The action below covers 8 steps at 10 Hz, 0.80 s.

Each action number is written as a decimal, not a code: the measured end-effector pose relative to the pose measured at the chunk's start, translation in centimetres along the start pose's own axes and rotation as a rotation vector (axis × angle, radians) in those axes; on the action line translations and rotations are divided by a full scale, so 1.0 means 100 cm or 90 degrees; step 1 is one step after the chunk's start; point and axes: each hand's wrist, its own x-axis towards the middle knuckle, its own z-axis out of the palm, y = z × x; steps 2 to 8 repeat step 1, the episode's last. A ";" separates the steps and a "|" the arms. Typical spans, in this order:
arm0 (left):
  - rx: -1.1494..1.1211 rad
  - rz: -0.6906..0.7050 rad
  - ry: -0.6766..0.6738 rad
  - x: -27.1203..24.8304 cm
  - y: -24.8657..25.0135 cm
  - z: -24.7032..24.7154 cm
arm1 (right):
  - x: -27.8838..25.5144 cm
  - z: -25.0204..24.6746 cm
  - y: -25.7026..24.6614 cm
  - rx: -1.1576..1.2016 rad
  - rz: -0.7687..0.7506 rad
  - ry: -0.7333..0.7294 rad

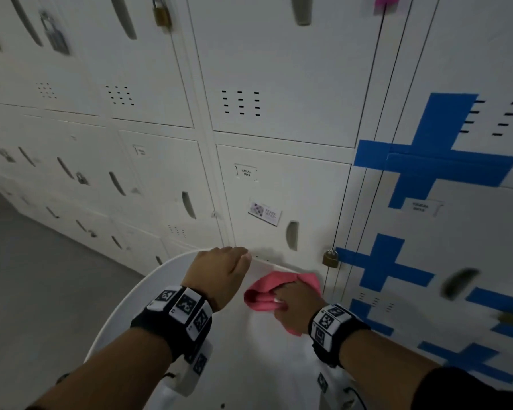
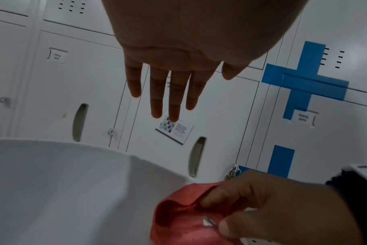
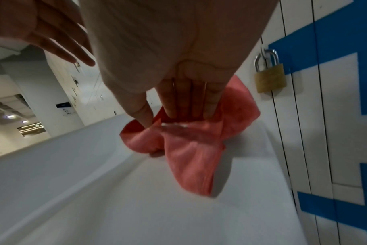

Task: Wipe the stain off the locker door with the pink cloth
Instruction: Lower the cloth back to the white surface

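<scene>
The pink cloth [image 1: 261, 291] lies bunched on a white round table [image 1: 249, 365], close against the lockers. My right hand [image 1: 282, 297] grips it, thumb and fingers pinching a fold [image 3: 174, 114]. Most of the cloth [image 3: 191, 149] still rests on the tabletop. My left hand [image 1: 228, 267] hovers over the table's far edge, holding nothing, its fingers [image 2: 168, 92] straight and spread. Straight ahead is the white locker door [image 1: 279, 184] with a name label, a sticker and a recessed handle. A small brownish mark [image 2: 63, 114] shows on the door to its left.
A brass padlock [image 1: 330, 258] hangs on the door's right edge, just beyond the cloth. Blue tape crosses [image 1: 436, 161] cover the lockers on the right. More lockers with handles and padlocks run off to the left, above grey floor [image 1: 27, 276].
</scene>
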 end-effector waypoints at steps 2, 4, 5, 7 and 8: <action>0.004 -0.007 0.017 0.003 0.008 -0.005 | -0.007 -0.019 -0.003 0.039 -0.018 0.024; 0.004 -0.007 0.017 0.003 0.008 -0.005 | -0.007 -0.019 -0.003 0.039 -0.018 0.024; 0.004 -0.007 0.017 0.003 0.008 -0.005 | -0.007 -0.019 -0.003 0.039 -0.018 0.024; 0.004 -0.007 0.017 0.003 0.008 -0.005 | -0.007 -0.019 -0.003 0.039 -0.018 0.024; 0.004 -0.007 0.017 0.003 0.008 -0.005 | -0.007 -0.019 -0.003 0.039 -0.018 0.024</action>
